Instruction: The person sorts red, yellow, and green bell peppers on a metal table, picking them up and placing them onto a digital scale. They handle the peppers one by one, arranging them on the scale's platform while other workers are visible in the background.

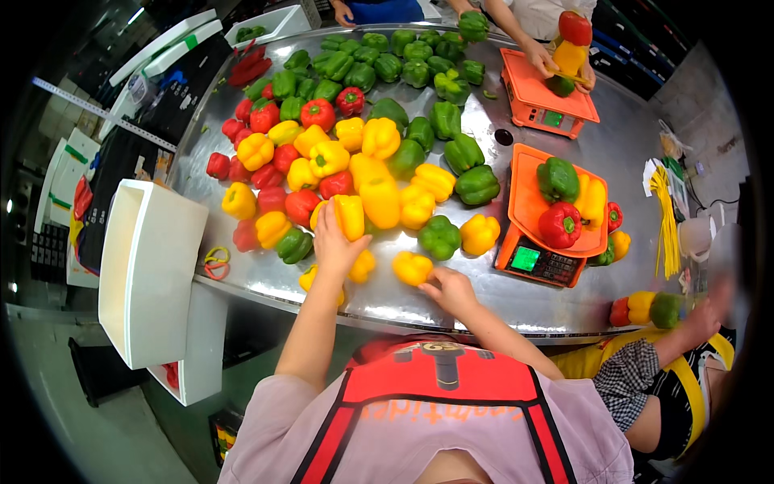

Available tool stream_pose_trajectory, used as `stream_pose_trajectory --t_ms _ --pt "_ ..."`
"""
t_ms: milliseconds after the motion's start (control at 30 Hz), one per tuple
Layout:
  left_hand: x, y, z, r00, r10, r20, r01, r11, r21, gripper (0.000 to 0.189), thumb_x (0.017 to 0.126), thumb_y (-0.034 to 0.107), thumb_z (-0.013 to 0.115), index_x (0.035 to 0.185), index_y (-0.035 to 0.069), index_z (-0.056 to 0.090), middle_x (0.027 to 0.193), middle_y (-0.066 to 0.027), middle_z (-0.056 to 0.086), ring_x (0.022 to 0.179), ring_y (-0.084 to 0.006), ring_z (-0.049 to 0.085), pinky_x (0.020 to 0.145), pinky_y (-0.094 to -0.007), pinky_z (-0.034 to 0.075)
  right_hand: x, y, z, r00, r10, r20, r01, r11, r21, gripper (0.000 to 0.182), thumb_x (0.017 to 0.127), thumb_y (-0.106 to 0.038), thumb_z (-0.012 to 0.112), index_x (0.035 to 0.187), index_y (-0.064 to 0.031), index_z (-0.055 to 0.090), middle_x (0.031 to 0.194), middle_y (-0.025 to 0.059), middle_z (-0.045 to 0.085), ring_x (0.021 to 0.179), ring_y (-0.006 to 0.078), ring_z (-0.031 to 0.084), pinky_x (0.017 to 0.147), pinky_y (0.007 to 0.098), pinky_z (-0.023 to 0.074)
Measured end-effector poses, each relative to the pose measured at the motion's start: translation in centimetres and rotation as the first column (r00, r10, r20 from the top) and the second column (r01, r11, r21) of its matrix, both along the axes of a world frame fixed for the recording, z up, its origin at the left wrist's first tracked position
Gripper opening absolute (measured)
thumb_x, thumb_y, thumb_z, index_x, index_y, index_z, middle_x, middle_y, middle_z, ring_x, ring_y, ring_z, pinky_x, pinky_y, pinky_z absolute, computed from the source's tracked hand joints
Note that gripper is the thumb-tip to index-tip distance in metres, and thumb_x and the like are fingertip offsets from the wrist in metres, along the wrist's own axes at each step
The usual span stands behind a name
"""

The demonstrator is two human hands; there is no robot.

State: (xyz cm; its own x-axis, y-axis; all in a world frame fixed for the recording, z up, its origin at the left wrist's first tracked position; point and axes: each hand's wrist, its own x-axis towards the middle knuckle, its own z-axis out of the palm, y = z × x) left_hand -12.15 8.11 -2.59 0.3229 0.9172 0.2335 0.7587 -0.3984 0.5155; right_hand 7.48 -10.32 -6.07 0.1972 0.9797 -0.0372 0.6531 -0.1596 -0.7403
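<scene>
My left hand (338, 247) reaches over the pile with its fingers on a yellow bell pepper (349, 218); whether it grips the pepper is hard to tell. To its right, the fingertips of my right hand (450, 291) touch the edge of another yellow bell pepper (412, 268) lying on the metal table. Beyond both hands spread yellow, red (303, 207) and green bell peppers (439, 237). An orange-topped digital scale (520, 212) at right holds one green, one red and yellow peppers (591, 199).
A second orange scale (525, 78) stands farther back, where a co-worker's hands hold stacked peppers. White foam boxes (151, 272) and red-handled scissors (216, 264) are at left. Yellow ties (665, 224) lie at right, near another co-worker's arm (695, 330) and a row of peppers (642, 308).
</scene>
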Motion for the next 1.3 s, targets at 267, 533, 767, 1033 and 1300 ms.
stream_pose_trajectory --t_ms 267,533,767,1033,1300 --pt "-2.3 3.6 -2.6 0.8 0.066 0.597 0.121 0.956 -0.268 0.076 0.071 0.004 0.066 0.138 0.003 0.031 0.128 -0.0194 0.044 0.11 -0.0276 0.054 0.092 -0.0371 0.047 2.4 -2.5 2.1 0.99 -0.106 -0.098 0.115 0.989 0.091 0.021 0.081 -0.022 0.068 0.092 -0.0042 0.066 0.088 0.0151 0.066 0.081 0.0331 0.063 0.072 0.0405 0.0499" --pt "-2.7 3.2 -1.5 0.955 -0.003 0.295 0.043 0.991 -0.13 0.077 0.071 0.007 0.077 0.136 -0.001 0.036 0.139 -0.0192 0.037 0.127 -0.031 0.039 0.105 -0.0406 0.033 15.0 -10.0 6.3 0.517 -0.691 -0.505 0.855 0.395 0.335 0.022 0.089 -0.011 0.064 0.106 0.0013 0.059 0.096 0.0056 0.064 0.081 0.0111 0.06 0.067 0.0244 0.0478" --pt "-3.3 1.1 -1.4 0.959 -0.068 0.274 0.082 0.996 -0.038 0.084 0.068 0.013 0.079 0.138 -0.002 0.034 0.141 -0.021 0.035 0.13 -0.0358 0.034 0.11 -0.0434 0.025 16.9 -8.8 6.7 0.625 -0.779 -0.05 0.717 0.547 0.432 0.06 0.077 -0.025 0.077 0.124 0.002 0.051 0.111 0.0133 0.06 0.098 0.0222 0.059 0.081 0.0312 0.0491" --pt "-3.5 0.5 -0.8 0.949 -0.029 0.315 -0.016 0.99 0.14 0.081 0.071 0.016 0.079 0.136 -0.003 0.036 0.137 -0.0234 0.039 0.127 -0.038 0.037 0.108 -0.0426 0.028 16.8 -6.1 6.0 0.641 -0.766 -0.04 0.738 0.601 0.306 0.088 0.065 -0.024 0.085 0.137 -0.0032 0.04 0.125 0.0177 0.052 0.104 0.0275 0.06 0.085 0.0349 0.0522" --pt "-8.8 2.1 -1.2 0.874 0.271 0.404 -0.292 0.956 -0.009 0.073 0.079 0.02 0.072 0.136 -0.005 0.034 0.135 -0.0236 0.039 0.126 -0.0374 0.038 0.106 -0.0427 0.03 15.9 -5.8 6.9 0.677 -0.725 -0.131 0.723 0.62 0.306 0.08 0.066 -0.013 0.081 0.133 -0.0002 0.04 0.123 0.017 0.052 0.108 0.0241 0.057 0.09 0.0343 0.0483"
